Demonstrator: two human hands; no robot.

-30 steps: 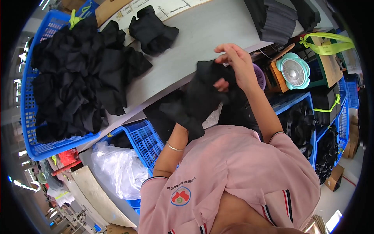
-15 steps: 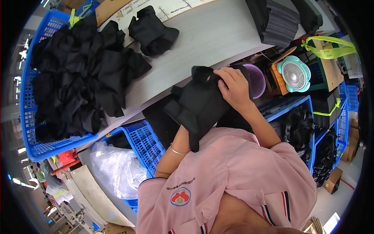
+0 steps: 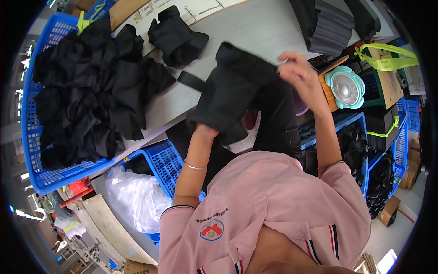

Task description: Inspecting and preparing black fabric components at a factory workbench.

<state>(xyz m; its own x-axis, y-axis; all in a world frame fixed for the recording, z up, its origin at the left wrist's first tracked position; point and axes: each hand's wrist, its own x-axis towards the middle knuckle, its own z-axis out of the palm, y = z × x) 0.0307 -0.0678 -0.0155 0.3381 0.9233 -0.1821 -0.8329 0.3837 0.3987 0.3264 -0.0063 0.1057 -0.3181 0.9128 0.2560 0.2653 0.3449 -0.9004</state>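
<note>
I hold a black fabric piece [image 3: 232,91] up over the near edge of the grey table [image 3: 255,27]. My left hand [image 3: 205,132] is tucked inside its lower end, mostly hidden by the cloth. My right hand [image 3: 296,68] pinches its upper right edge. A black strap [image 3: 191,81] hangs from the piece's left side. A small folded black piece [image 3: 175,34] lies further back on the table.
A blue basket [image 3: 41,178] heaped with black fabric [image 3: 86,91] stands at the left. A stack of dark folded pieces [image 3: 328,27] sits at the back right. A teal fan [image 3: 346,89], blue crates [image 3: 159,160] and a clear plastic bag [image 3: 137,196] lie below the table edge.
The black piece was bunched close to my chest; now it is lifted and stretched out over the table, my right hand up at its edge and my left hand inside it.
</note>
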